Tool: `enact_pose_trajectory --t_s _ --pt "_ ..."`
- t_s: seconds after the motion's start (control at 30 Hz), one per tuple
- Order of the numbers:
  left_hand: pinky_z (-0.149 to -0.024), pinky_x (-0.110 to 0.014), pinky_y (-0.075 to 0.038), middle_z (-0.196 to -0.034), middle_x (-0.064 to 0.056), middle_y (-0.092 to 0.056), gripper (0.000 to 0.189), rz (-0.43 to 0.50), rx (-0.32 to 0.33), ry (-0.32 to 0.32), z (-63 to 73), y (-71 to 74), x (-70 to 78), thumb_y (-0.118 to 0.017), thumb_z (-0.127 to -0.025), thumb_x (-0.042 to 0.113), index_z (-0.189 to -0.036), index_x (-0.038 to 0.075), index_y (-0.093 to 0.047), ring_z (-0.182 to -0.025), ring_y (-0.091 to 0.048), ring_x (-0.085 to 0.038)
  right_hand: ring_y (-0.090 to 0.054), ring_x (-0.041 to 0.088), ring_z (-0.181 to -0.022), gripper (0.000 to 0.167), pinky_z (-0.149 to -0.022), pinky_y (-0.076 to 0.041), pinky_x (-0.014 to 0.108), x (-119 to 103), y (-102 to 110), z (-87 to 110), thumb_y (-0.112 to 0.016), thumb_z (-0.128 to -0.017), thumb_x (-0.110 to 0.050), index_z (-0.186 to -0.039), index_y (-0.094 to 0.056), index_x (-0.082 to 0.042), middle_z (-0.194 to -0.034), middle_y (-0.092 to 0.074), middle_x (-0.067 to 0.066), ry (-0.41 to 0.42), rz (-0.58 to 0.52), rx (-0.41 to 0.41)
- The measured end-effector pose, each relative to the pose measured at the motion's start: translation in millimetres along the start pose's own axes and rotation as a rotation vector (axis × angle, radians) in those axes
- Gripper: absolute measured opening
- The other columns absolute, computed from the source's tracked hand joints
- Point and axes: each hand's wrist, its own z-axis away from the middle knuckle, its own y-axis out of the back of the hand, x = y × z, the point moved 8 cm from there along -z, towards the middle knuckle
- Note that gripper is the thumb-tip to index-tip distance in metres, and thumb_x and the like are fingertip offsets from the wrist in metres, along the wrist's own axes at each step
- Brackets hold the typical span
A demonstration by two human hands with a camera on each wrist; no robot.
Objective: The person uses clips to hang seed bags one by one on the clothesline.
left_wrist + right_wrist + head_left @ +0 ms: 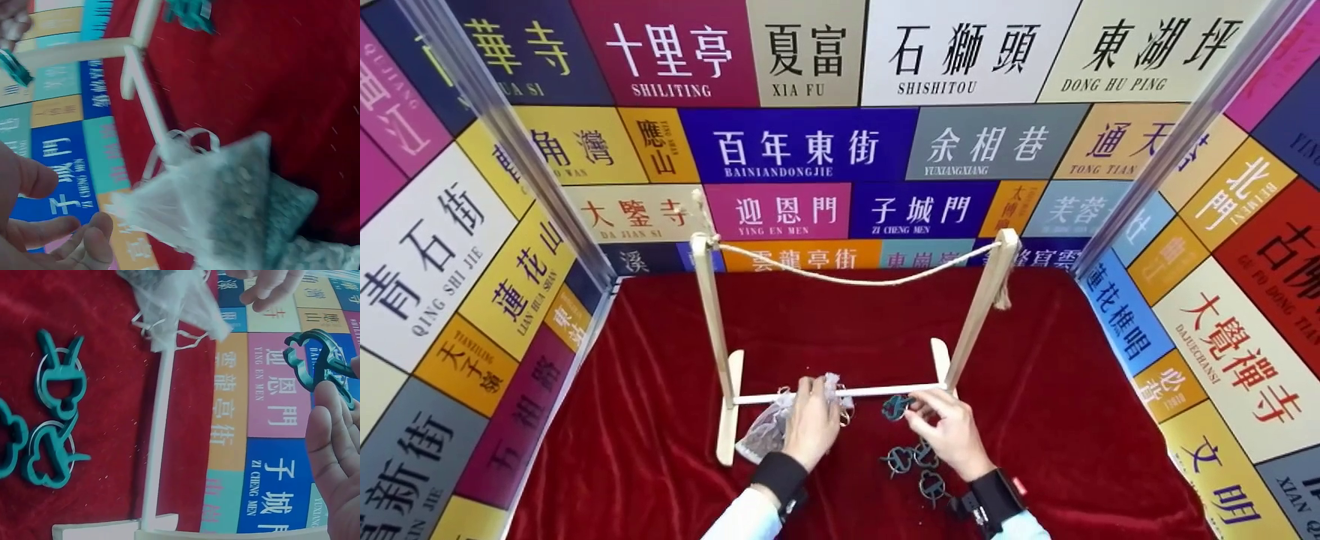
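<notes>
My right hand pinches a green plastic spring clip between thumb and fingers, held up off the cloth. My left hand hovers over the sheer white drawstring bags; its fingers are loosely bent, and in the left wrist view they hold nothing and stand apart from the bags. Greyish-green bits show through the mesh. The bags lie at the left part of the stand's low white crossbar. Several more green clips, with metal rings, lie on the cloth nearer me, below my right hand.
A wooden stand has two uprights, the left and the right, on flat feet. A slack rope hangs between their tops. Dark red cloth covers the table. Walls of coloured signs enclose the back and sides.
</notes>
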Motion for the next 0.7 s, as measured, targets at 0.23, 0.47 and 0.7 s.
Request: enact_pose_trajectory --t_s 0.23,0.47,0.7 --pt "-0.083 -0.056 -0.058 -0.120 -0.026 -0.061 0.045 -0.021 -0.090 0.131 -4.7 -18.4 -22.7 -0.070 -0.094 0.011 -0.132 -0.010 -0.059 -0.104 -0.067 -0.044 -0.067 0.016 -0.068 0.025 -0.062 -0.053 0.019 13 0 4.2 -0.084 -0.074 0.010 -0.096 -0.077 0.003 -0.085 -0.073 0.006 0.026 0.056 -0.001" --pt "-0.077 -0.057 -0.058 -0.107 -0.024 -0.067 0.031 -0.029 -0.076 0.165 -7.4 -22.3 -30.9 -0.074 -0.090 0.011 -0.116 -0.005 -0.067 -0.091 -0.069 -0.046 -0.067 0.009 -0.064 0.021 -0.060 -0.053 0.026 18 -1 7.7 -0.084 -0.075 0.009 -0.093 -0.078 0.003 -0.083 -0.073 0.005 0.032 0.083 -0.001" --pt "-0.071 -0.051 -0.057 -0.094 -0.016 -0.068 0.021 -0.031 -0.023 0.072 -6.2 -13.4 -27.8 -0.079 -0.085 0.010 -0.102 0.000 -0.072 -0.083 -0.070 -0.040 -0.068 0.007 -0.062 0.020 -0.064 -0.054 0.019 17 3 4.7 -0.084 -0.076 0.008 -0.093 -0.079 0.000 -0.086 -0.075 0.004 0.027 0.093 -0.005"
